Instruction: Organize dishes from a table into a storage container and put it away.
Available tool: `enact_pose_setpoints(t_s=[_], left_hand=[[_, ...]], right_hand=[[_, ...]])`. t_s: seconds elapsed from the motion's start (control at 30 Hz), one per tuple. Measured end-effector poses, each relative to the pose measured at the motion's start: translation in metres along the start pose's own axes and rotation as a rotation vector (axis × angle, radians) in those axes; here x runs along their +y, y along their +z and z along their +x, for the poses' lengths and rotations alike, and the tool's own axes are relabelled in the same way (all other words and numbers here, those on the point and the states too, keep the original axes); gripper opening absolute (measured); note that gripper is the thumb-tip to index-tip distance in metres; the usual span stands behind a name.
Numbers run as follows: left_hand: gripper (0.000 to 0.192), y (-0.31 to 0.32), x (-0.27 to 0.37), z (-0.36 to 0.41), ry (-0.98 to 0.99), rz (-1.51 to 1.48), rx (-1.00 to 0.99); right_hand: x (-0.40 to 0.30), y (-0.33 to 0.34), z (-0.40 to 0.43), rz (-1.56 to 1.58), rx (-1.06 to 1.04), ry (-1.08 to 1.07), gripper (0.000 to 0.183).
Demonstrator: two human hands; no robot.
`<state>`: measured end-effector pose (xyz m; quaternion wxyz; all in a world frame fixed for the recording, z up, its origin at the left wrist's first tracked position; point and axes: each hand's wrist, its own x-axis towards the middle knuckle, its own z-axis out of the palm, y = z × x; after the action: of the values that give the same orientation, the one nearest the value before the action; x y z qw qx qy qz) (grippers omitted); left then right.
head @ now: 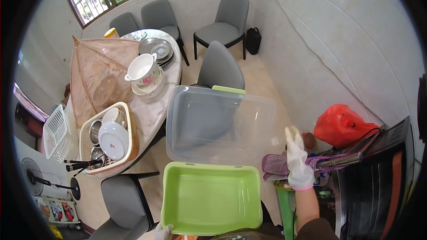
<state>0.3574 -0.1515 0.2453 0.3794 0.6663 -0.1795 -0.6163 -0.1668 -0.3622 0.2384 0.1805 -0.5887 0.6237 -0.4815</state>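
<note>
A green plastic bin (211, 198) lies before me, its inside bare, with a clear plastic lid (203, 123) raised along its far edge. My left hand (163, 231), in a white glove, grips the bin's near left corner. My right hand (297, 156), in a white rubber glove with a pink cuff, is to the right of the bin and lid, stretched forward above a purple cloth item (275, 164). Nothing shows in its fingers, which are partly bunched; how far they are apart is hard to tell.
A marble-topped table (146, 116) on the left carries a dish basket (128, 140), stacked bowls (143, 68), glass plates and a mesh food cover (96, 70). Grey chairs (222, 63) stand around it. On the right are a red plastic bag (343, 125), a green stool (286, 206) and a black appliance (370, 186).
</note>
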Motion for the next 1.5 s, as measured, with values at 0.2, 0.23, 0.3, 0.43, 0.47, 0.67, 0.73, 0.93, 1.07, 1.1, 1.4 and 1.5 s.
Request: enact_pose_setpoints(t_s=[0.2, 0.23, 0.3, 0.43, 0.47, 0.67, 0.73, 0.93, 1.07, 1.1, 1.4, 1.5], left_hand=[[0.032, 0.002, 0.015, -0.01, 0.083, 0.146, 0.051], [0.031, 0.002, 0.015, -0.018, 0.1, 0.172, 0.079], [0.03, 0.01, 0.016, -0.025, 0.115, 0.213, 0.124], [0.046, 0.027, 0.004, -0.023, -0.585, -0.159, 0.512], [0.046, 0.01, -0.024, -0.02, -0.591, -0.16, 0.527], [0.043, 0.043, -0.052, -0.034, -0.225, 0.03, 0.458], [0.041, 0.061, -0.042, -0.037, -0.23, 0.05, 0.47], [0.032, 0.072, -0.034, -0.033, -0.28, 0.083, 0.444], [0.053, 0.078, -0.031, -0.014, -0.137, -0.311, 0.346], [0.053, 0.077, -0.029, -0.007, -0.137, -0.311, 0.344], [0.044, 0.115, 0.03, 0.024, -0.033, -0.271, 0.213], [0.044, 0.138, 0.054, 0.049, -0.077, -0.262, 0.165]], right_hand=[[-0.057, 0.019, 0.176, 0.213, -0.115, 0.399, 0.074], [-0.061, 0.031, 0.199, 0.217, -0.135, 0.399, 0.074], [-0.066, 0.051, 0.24, -0.118, -0.374, 0.386, 0.076], [-0.049, 0.082, 0.299, -1.029, -0.896, -0.357, 0.061], [-0.035, 0.098, 0.308, -0.999, -0.839, -0.37, 0.059], [-0.056, 0.15, 0.332, -0.508, -0.801, 0.185, 0.043], [-0.066, 0.154, 0.335, -0.446, -0.791, 0.266, 0.044], [-0.019, 0.143, 0.346, -0.376, -0.748, 0.255, 0.05], [0.007, 0.119, 0.345, -0.297, -0.703, 0.177, 0.053], [0.024, 0.109, 0.343, -0.309, -0.673, 0.094, 0.053], [0.033, -0.012, 0.317, -0.375, -0.495, 0.528, 0.069], [0.067, -0.066, 0.305, -0.371, -0.417, 0.63, 0.073]])
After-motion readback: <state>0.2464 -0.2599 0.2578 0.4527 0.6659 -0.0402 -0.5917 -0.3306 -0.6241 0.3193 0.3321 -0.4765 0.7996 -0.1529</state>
